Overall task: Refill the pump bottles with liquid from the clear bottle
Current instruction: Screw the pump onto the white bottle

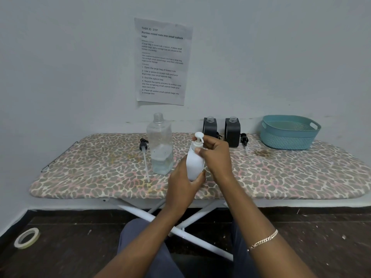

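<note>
My left hand [183, 183] grips the body of a white pump bottle [194, 163], held above the leopard-print board [100, 167]. My right hand [215, 155] pinches the collar of its white pump head [198, 138]. Just to the left stands the clear bottle [160, 145], uncapped, with liquid in its lower third. Two black pump bottles [209, 127] [232, 132] stand open-necked at the back. A loose black pump with a long tube [145, 157] lies left of the clear bottle. Another black pump [244, 139] lies beside the right black bottle.
A teal plastic basket [289, 132] sits at the board's back right. A printed sheet [162, 61] hangs on the wall behind. The board's white legs [180, 229] cross under it, over a dark floor with a roll of tape [27, 237] at the left.
</note>
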